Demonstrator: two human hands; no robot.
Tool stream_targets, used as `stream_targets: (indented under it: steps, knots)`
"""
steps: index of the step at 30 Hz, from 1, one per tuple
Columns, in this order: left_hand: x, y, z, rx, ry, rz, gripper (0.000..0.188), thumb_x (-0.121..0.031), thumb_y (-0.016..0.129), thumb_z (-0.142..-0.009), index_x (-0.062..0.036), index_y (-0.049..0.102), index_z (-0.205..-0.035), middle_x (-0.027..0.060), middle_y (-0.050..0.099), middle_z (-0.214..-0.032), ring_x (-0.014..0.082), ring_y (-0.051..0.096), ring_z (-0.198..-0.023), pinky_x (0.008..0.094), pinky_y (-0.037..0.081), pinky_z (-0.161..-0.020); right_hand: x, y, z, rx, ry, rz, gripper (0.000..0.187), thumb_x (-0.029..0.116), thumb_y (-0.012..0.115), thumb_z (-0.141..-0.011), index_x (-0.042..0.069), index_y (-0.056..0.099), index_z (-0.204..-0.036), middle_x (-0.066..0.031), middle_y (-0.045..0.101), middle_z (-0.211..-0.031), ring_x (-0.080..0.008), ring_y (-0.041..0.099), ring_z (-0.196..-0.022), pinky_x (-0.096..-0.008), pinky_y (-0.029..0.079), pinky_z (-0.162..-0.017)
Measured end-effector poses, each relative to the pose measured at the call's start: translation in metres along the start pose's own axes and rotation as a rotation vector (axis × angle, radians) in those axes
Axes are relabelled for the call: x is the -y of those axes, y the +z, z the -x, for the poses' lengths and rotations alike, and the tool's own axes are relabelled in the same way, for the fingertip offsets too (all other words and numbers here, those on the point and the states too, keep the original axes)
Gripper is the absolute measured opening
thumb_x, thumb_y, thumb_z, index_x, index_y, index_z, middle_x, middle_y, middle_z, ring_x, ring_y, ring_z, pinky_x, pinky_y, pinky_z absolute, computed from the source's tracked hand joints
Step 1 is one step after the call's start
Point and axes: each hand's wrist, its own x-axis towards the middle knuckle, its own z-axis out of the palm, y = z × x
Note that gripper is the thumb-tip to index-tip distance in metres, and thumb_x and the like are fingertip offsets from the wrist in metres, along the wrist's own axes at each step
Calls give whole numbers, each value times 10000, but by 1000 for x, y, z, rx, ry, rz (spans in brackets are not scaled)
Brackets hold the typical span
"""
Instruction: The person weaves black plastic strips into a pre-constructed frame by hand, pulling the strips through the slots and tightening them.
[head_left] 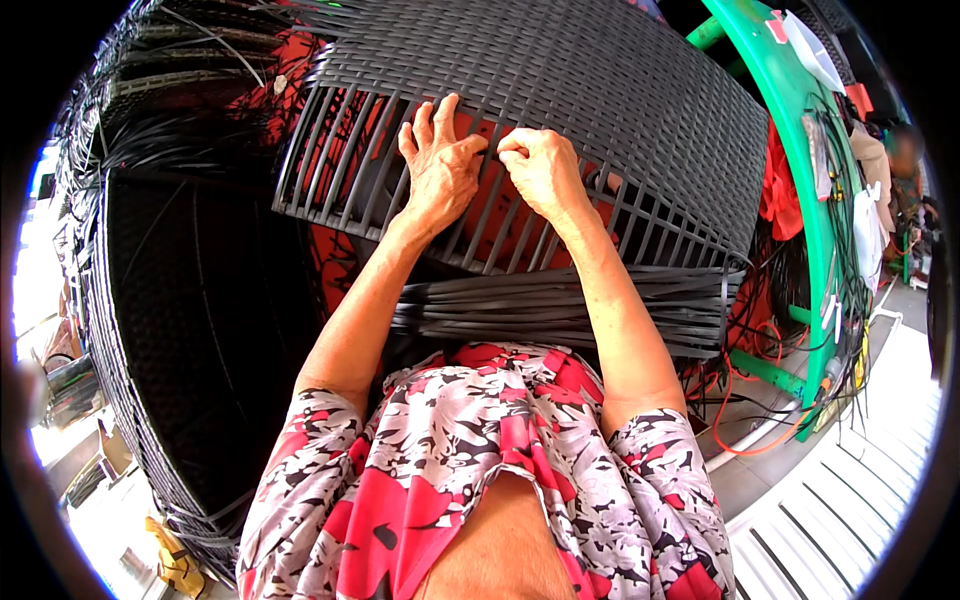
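Observation:
In front of me lies a black woven plastic wicker panel (560, 60), its upper part closely woven, its lower part bare parallel ribs with gaps. My left hand (442, 165) is over the edge of the weave, thumb and forefinger pinched together, the other fingers stretched up over the ribs. Just right of it, my right hand (545, 172) is closed, fingertips pinched toward the left hand. Whatever thin thing either pinch holds cannot be made out. Below both hands runs a bundle of flat black plastic strips (520, 305), in front of my body.
A large dark woven piece (110, 330) stands at my left, with loose black strands (190, 130) above it. On the right curves a green frame (800, 120) hung with strips and cloths. An orange cord (735, 450) loops by its foot. Red material (780, 190) shows behind the panel.

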Motion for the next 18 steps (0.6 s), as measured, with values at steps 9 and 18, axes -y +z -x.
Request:
stream_targets:
  steps: [9,18]
  knots:
    - [2,-48,4,-281,84,272,192,5,702,-703,-98,675,-863,145,429,-1357,347,376,-1249,472,290,-1027,17,15,2,150,99,-701,174,138,644,-885,7,689,-992,-69,662,-874,-98,605,-625,-240,514,-547]
    - [41,-29,-14,-63,-17,1,358,-3,590,-782,-146,653,-1104,204,258,-1488,463,224,-1341,604,209,-1041,21,28,-31,60,45,-19,98,74,644,-801,-14,683,-786,-120,608,-615,-212,594,-580,-351,465,-528]
